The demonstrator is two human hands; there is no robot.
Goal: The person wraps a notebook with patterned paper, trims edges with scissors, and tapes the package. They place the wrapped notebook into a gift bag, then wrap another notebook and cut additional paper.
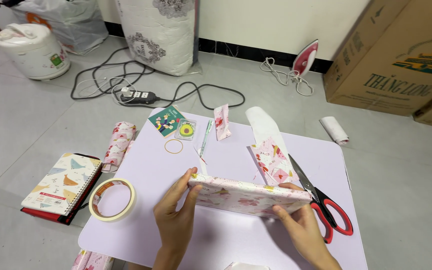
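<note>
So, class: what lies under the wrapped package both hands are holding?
Under the wrapped package only the lilac table shows. Its patterned paper hides whatever is inside.

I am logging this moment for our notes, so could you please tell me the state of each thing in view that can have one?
Wrapped parcel: covered in pink patterned paper, held at both ends.
Left hand: gripping the parcel's left end.
Right hand: gripping its right end.
Scissors: closed, lying flat.
Tape roll: lying flat.
Spiral notebook: closed.
Rice cooker: lid shut.
Iron: standing upright.
</note>
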